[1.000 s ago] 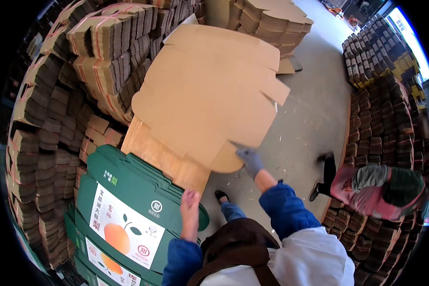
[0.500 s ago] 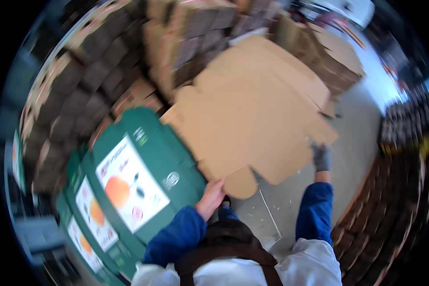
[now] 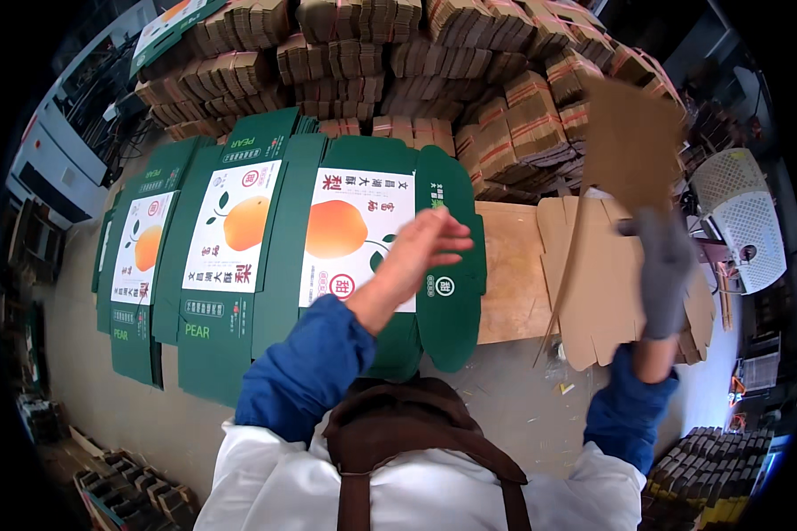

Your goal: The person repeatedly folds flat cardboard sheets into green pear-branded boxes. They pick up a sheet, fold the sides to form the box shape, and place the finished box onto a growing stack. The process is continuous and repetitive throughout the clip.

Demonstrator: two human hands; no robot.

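Observation:
My left hand (image 3: 423,246) is bare and hovers over a flat green carton blank (image 3: 452,265) printed with a large orange fruit on a white panel. Its fingers are stretched out and hold nothing. On my right, my grey-gloved right hand (image 3: 662,265) grips a plain brown cardboard sheet (image 3: 633,133), which stands tilted up, nearly edge-on toward me. Motion blurs the glove, and its fingertips are partly hidden. Below and behind that sheet lie more brown die-cut blanks (image 3: 584,310) in a stack.
More green printed blanks (image 3: 230,310) lie overlapping to the left. A wooden board (image 3: 514,274) shows between the green and brown stacks. Bundled brown cardboard (image 3: 345,71) is piled along the far side. At the right stands a white perforated chair back (image 3: 735,221).
My left hand has let go of the brown sheet and now floats above the green blanks. My right hand has swung the sheet rightward and tipped it upright. My view has turned.

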